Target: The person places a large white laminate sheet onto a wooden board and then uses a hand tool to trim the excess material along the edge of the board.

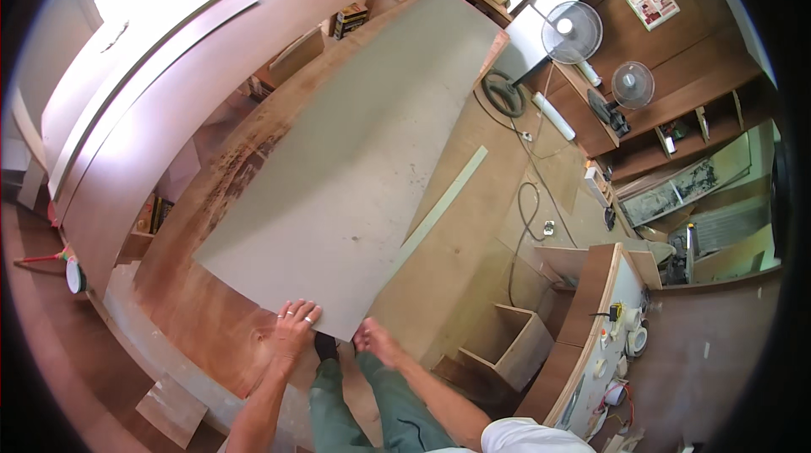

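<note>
A large grey sheet [355, 166] stretches away from me, lying over a brown wooden board [203, 318]. My left hand [297, 326] is at the sheet's near edge, its fingers bent over the top of that edge; the thumb is hidden. At the near right corner, my right hand [378, 342] has its fingers curled against the sheet's side. Part of that grip is out of sight. A narrow pale green strip [439, 209] runs along the right side of the sheet.
To the right stands an open wooden box [510, 343] beside a cabinet carrying rolls of tape [636, 340]. Cables [530, 216] trail over the floor. Two fans [572, 32] stand at the back right. A long pale panel [160, 144] rises on the left.
</note>
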